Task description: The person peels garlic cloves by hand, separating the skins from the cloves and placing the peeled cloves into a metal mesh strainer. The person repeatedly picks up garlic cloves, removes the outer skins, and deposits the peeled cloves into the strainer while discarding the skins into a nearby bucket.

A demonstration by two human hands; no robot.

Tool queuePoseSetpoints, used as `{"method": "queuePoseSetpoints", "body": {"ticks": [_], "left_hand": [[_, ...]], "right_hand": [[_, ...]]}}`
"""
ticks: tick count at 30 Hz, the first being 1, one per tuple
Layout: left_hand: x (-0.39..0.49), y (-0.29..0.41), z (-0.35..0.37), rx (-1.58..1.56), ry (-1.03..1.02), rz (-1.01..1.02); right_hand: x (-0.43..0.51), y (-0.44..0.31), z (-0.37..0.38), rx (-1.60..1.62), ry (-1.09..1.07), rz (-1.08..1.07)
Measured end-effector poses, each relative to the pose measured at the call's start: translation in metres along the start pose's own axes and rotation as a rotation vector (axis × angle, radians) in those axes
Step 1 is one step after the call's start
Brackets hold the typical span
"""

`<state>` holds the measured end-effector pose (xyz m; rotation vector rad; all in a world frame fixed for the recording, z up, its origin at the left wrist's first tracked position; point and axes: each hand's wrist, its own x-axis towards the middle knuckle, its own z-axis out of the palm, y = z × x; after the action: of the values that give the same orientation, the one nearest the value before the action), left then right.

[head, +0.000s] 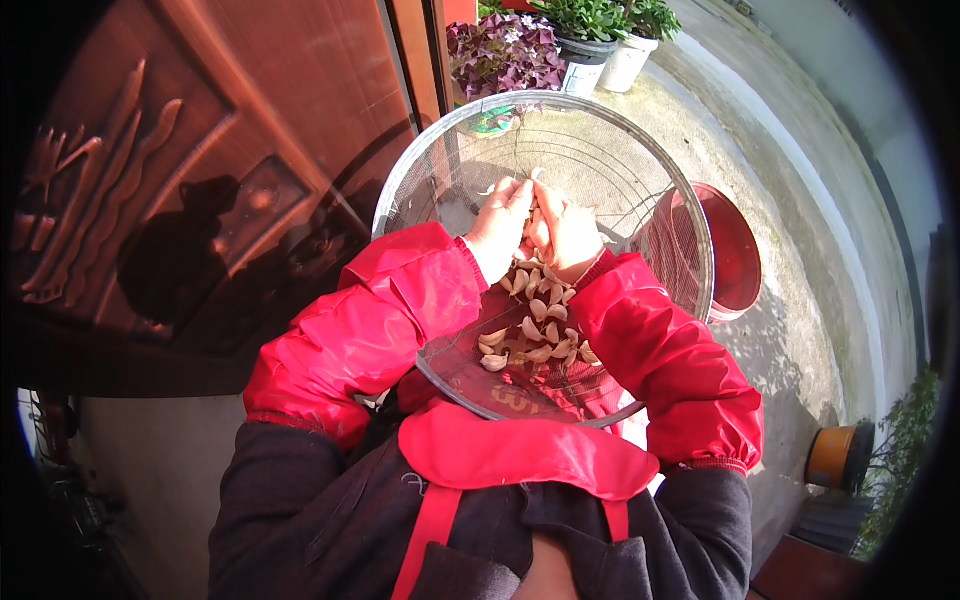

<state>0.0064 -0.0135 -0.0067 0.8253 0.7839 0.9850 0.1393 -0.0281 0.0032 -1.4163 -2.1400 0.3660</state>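
A round wire-mesh sieve (700, 225) with a metal rim lies across my lap. Unpeeled garlic cloves (538, 309) are scattered over its near half, below my hands. My left hand (499, 225) and my right hand (564, 232) meet over the middle of the mesh, fingertips together around a small piece of garlic that is mostly hidden by the fingers. More pale cloves show between and under the right fingers. A few cloves or bits of skin lie on the mesh beyond the hands. Red sleeve covers are on both forearms, and a red apron shows below the mesh.
A red bucket (731, 255) stands on the concrete floor, partly behind the sieve's right side. A carved reddish-brown door (300, 97) is close on the left. Potted plants (589, 52) and a purple-leaved plant (506, 56) stand beyond the sieve. An orange-and-black pot (832, 457) is at lower right.
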Motion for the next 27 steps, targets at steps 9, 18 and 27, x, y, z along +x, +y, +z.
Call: {"method": "queuePoseSetpoints", "body": {"ticks": [9,18,27], "left_hand": [[-0.010,0.007,0.013,0.072,0.127,-0.054],[-0.015,0.010,0.011,0.154,0.097,-0.088],[-0.015,0.004,0.008,0.167,0.038,-0.074]], "right_hand": [[0.000,0.004,0.006,0.108,0.111,-0.099],[-0.004,0.005,0.013,0.119,0.219,-0.140],[-0.001,0.009,0.019,0.749,0.199,0.156]]}}
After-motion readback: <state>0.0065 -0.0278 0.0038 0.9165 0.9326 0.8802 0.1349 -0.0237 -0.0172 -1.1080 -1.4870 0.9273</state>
